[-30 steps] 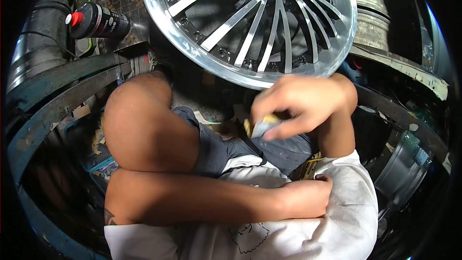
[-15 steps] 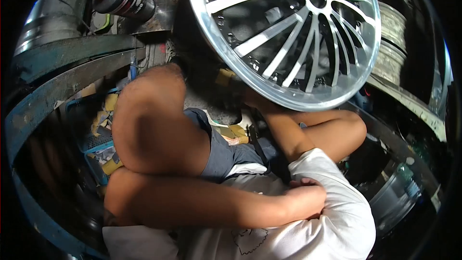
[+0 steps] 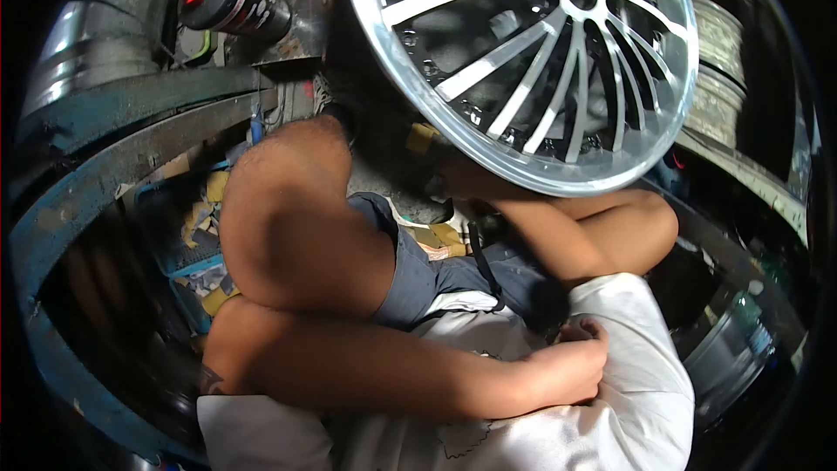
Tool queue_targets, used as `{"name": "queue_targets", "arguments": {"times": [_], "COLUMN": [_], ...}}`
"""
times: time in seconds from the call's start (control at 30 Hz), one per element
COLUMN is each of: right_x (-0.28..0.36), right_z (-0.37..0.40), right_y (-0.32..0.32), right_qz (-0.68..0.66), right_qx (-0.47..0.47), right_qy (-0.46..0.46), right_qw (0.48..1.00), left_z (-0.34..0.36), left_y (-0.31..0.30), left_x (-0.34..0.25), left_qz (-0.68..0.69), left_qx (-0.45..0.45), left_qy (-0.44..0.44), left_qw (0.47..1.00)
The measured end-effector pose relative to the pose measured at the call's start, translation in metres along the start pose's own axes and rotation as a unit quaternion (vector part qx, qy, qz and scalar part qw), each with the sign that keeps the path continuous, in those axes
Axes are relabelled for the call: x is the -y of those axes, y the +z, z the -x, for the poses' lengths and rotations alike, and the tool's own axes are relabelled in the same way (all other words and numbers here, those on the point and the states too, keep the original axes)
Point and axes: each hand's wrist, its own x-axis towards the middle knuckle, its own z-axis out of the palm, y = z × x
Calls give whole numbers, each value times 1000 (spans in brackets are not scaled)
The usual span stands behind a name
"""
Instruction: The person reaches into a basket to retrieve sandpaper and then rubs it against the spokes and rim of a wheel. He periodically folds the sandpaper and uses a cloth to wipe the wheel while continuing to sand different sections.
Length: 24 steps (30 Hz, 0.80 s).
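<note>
A multi-spoke alloy wheel (image 3: 532,105), with bright spokes and a polished rim, stands tilted in front of me. My right forearm reaches beneath its lower edge, where my right hand (image 3: 458,181) lies in deep shadow; its fingers and anything in them are hidden. My left arm crosses my body. At the white right sleeve (image 3: 641,323), my left hand (image 3: 571,365) is closed with curled fingers, and what they hold, if anything, cannot be made out. Just above that hand is a dark, blurred patch.
A black bottle with a red cap (image 3: 235,4) lies tilted on a dirty surface at upper left. Blue crates (image 3: 179,253) hold scraps of sandpaper beside my bent leg. A metal frame (image 3: 131,109) borders the left; stacked wheels (image 3: 719,61) stand right, above a clear plastic bottle (image 3: 750,314).
The whole view has shifted slightly, carrying most things rightward. My right forearm has swung lower at the elbow under the wheel. A dark patch now shows above my left hand, which stays closed.
</note>
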Motion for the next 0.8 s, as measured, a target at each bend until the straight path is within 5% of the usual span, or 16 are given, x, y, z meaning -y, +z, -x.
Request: {"name": "queue_targets", "arguments": {"times": [0.1,0.17,0.3,0.43,0.5,0.57,0.63,0.7,0.8], "right_x": [25,46,47,-8,-36,-44,-48,-58,-58], "right_z": [55,100,167,179,170,175,172,171,177], "right_y": [-75,-164,-258,-319,-325,-335,-323,-314,-313], "right_qz": [-167,-383,-404,-467,-451,-446,-572,-601,-636], "right_qx": [2,69,-83,-172,-343,-373,-380,-364,-394], "right_qy": [-110,-124,-140,-119,-200,-198,-254,-270,-291], "right_qw": [980,913,900,859,799,789,681,658,597], "left_z": [-13,-23,-33,-33,-21,-13,-3,-3,-29], "left_y": [-6,-10,-23,-93,-130,-156,-156,-144,-133], "left_x": [-15,-23,-11,66,95,111,128,139,138], "left_qz": [1,11,34,35,-11,88,204,318,326], "left_qx": [47,79,43,-226,-362,-406,-364,-283,-311], "left_qy": [9,6,-8,-98,-201,-385,-439,-454,-441], "left_qw": [999,997,998,969,910,824,796,783,776]}}
